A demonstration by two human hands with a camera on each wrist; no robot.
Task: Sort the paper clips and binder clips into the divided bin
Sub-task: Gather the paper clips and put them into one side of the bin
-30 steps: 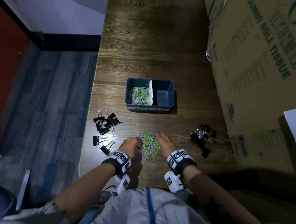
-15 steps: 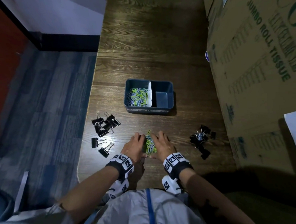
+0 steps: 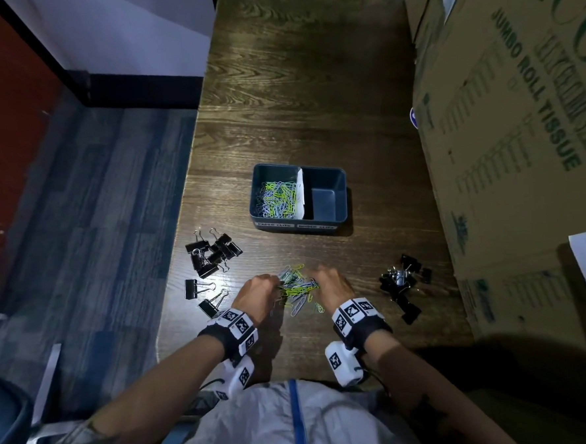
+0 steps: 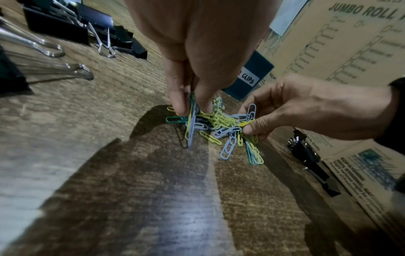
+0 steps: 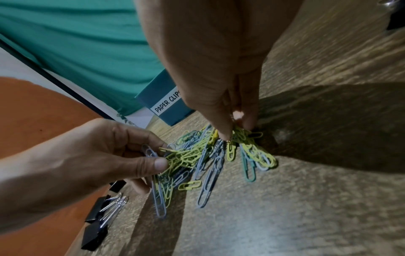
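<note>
Both hands, the left hand (image 3: pixel 258 290) and right hand (image 3: pixel 333 285), now pinching the paper clips (image 3: pixel 297 287), no longer cupping.

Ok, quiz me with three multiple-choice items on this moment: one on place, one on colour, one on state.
1. Where are the sorted paper clips in the divided bin?
A. left compartment
B. right compartment
C. both

2. What colour are the binder clips on the table?
A. red
B. black
C. white

3. What are the hands doing?
A. resting flat
B. holding the bin
C. both pinching the loose paper clip pile

Answers:
1 A: the right compartment is bare.
2 B: both groups are black with silver handles.
3 C: left hand and right hand grip clips from either side.
</note>
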